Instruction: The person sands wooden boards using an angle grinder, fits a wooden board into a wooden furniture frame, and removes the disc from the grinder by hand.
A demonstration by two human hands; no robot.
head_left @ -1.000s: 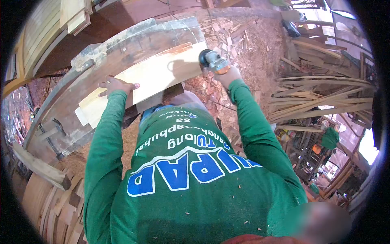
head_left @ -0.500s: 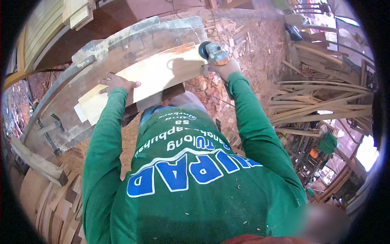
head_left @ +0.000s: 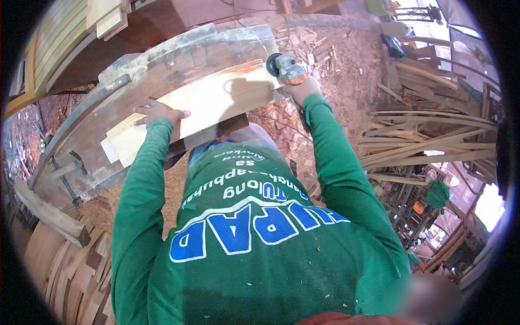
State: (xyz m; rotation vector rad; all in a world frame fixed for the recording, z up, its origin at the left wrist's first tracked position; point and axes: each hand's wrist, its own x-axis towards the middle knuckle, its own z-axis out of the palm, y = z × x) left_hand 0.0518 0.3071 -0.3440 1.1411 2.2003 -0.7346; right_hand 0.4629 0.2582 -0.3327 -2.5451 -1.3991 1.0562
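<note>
A pale wooden board (head_left: 203, 103) with a curved far edge lies across the workbench (head_left: 168, 70). My left hand (head_left: 161, 114) rests on the board's left part, its fingers spread flat and the thumb pointing right. My right hand (head_left: 304, 90) is wrapped round a grey and orange angle grinder (head_left: 291, 70). The grinder's dark disc is at the board's right end; whether it touches the wood I cannot tell. A shadow of the tool falls on the board. Beneath the board's left end a small pale piece (head_left: 109, 150) sticks out.
A clamp (head_left: 77, 161) sits at the bench's left end, near a wooden beam (head_left: 51, 214). Stacked boards (head_left: 81, 271) stand at the lower left. Wood offcuts (head_left: 311, 46) litter the floor beyond the bench. Long curved strips (head_left: 428, 135) are piled at the right.
My right hand and the grinder have shifted slightly along the board's right end. My left hand keeps its place on the board. The whole view has moved a little.
</note>
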